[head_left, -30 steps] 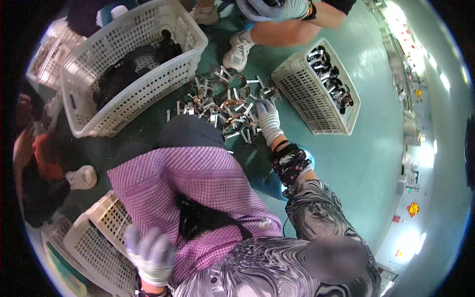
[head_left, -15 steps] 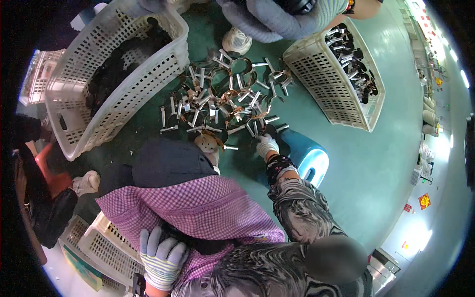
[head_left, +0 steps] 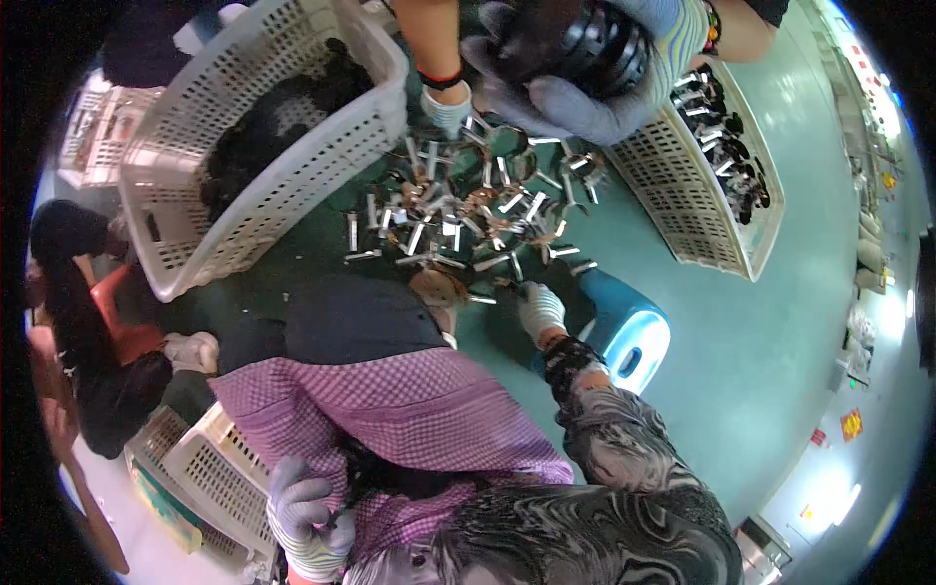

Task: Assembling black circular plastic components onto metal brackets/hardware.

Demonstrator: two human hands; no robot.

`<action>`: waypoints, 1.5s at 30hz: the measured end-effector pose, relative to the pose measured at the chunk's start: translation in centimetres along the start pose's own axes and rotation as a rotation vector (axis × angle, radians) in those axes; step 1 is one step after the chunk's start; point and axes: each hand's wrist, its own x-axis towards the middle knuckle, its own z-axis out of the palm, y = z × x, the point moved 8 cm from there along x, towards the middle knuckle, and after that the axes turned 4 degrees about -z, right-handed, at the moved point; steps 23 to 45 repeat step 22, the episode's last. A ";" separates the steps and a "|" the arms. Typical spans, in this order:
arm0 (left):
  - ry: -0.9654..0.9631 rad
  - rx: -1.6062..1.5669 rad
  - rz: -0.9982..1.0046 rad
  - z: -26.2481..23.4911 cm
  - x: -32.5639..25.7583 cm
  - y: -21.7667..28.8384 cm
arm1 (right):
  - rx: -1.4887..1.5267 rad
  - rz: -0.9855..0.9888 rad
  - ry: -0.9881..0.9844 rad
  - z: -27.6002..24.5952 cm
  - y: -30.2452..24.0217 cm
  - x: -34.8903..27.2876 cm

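Down on the green floor lies a scattered heap of small metal parts, short silver pins with darker heads, their long axes pointing every way, most flat on the floor; the right hand, gloved in white, reaches to the near edge of the heap with its fingers curled down toward a part, though whether it grips one I cannot tell; the left hand, in a striped glove, is low by the checked apron, fingers bent, seemingly gripping a small dark item too hidden to name; a large white lattice basket crowds the heap on its left, a second white basket of dark parts bounds it on the right, and a blue stool stands just beside the right wrist; open floor stretches to the right past the stool; another person's gloved hands hang over the far side of the heap holding a dark ribbed thing; compared with half a second ago, the right hand sits at much the same spot, while those other hands have come nearer over the heap.
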 end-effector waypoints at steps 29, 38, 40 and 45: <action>0.333 -1.986 -0.576 -0.2 -1.8 -5.4 | 1.114 -1.133 -0.156 -18.4 -26.2 -27.3; 0.333 -1.986 -0.576 -0.2 -1.8 -5.4 | 1.114 -1.133 -0.156 -18.4 -26.2 -27.3; 0.333 -1.986 -0.576 -0.2 -1.8 -5.4 | 1.114 -1.133 -0.156 -18.4 -26.2 -27.3; 0.333 -1.986 -0.576 -0.2 -1.8 -5.4 | 1.114 -1.133 -0.156 -18.4 -26.2 -27.3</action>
